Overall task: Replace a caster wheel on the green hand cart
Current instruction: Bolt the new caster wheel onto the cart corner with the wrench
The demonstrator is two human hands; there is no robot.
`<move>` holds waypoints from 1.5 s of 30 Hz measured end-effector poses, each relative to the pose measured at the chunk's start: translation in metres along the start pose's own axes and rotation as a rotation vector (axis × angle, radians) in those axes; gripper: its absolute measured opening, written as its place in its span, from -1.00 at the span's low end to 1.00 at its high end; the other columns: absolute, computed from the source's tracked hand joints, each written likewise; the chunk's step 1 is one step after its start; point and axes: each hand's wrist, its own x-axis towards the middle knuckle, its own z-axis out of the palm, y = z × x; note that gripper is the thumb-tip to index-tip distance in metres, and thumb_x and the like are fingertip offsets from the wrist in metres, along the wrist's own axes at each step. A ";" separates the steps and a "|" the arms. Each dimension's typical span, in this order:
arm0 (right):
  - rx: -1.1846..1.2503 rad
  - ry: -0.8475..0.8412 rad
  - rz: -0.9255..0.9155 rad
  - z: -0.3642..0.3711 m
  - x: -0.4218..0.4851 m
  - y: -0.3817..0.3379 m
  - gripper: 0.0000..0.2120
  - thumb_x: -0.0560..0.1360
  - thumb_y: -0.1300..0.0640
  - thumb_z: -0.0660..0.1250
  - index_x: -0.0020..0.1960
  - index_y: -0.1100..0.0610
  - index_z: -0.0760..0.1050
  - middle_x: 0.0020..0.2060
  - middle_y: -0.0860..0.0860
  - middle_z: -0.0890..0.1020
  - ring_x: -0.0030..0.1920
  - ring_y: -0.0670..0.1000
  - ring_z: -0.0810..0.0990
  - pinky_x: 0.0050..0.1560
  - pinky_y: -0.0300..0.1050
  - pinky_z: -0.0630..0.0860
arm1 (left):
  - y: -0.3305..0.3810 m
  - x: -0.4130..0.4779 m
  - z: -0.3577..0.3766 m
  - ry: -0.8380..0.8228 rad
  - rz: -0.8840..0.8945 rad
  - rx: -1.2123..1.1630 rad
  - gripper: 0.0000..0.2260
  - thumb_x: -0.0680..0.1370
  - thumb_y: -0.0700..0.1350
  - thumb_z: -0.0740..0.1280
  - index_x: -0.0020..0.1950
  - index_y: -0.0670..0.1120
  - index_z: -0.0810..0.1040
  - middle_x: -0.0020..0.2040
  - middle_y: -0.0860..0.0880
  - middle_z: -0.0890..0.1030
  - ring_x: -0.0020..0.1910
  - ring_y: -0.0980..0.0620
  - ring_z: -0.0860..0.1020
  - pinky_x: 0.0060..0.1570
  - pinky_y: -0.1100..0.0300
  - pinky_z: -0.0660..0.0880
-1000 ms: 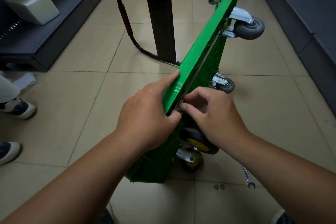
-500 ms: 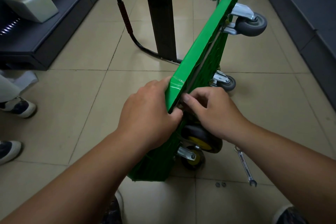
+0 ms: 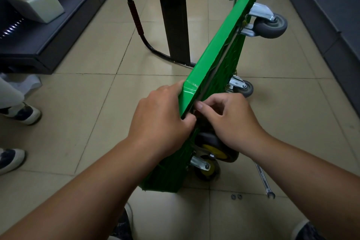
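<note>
So the green hand cart [image 3: 214, 52] is tipped up on one long edge on the floor [image 3: 78, 122]. Its deck runs away from both hands, off toward the far right, and its underside faces the right hand's side. The left hand [image 3: 159, 121] is clamped on the near top corner, with the fingers wrapped onto the flat top face and the thumb over the rim, basically holding the cart upright. The right hand [image 3: 231, 121] sits just across the rim from it, touching the underside with its fingers curled in. Honestly I can't tell if it's pinching a bolt or nut in there or just feeling around, since the knuckles hide it. The bit that matters is that the yellow-hub caster [image 3: 214, 148] sits right under the right hand, tucked against the wrist, with a second yellow one [image 3: 208, 167] just below that. So the mount is my guess for what's being worked on, and the right hand is clearly the nearer one, while the left can't reach round without letting go of the deck. The wrench [image 3: 265, 181] lies on the floor under the right forearm, and two small washers or nuts [image 3: 236, 196] are just to the left of its head. The two grey casters [image 3: 270, 25] are well beyond both hands at the far end, so they're not in play.
</note>
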 end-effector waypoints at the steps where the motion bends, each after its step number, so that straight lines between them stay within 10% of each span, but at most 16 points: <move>1: 0.009 -0.006 0.000 -0.001 0.001 -0.001 -0.89 0.55 0.05 0.46 -0.11 0.05 0.70 -0.25 -0.07 0.72 -0.22 -0.15 0.67 -0.17 -0.20 0.60 | 0.000 0.000 -0.001 0.000 -0.002 -0.008 -0.42 0.51 0.06 0.42 0.53 0.18 0.41 0.15 0.05 0.66 0.06 -0.01 0.60 -0.08 0.15 0.46; 45: 0.261 0.060 0.108 0.008 -0.006 0.005 -0.94 0.50 0.11 0.53 -0.08 0.10 0.71 -0.24 -0.02 0.74 -0.23 -0.14 0.69 -0.23 -0.36 0.58 | -0.001 0.001 -0.001 -0.014 -0.009 -0.016 -0.43 0.50 0.07 0.42 0.51 0.20 0.41 0.10 0.02 0.67 0.03 -0.06 0.60 -0.05 0.04 0.55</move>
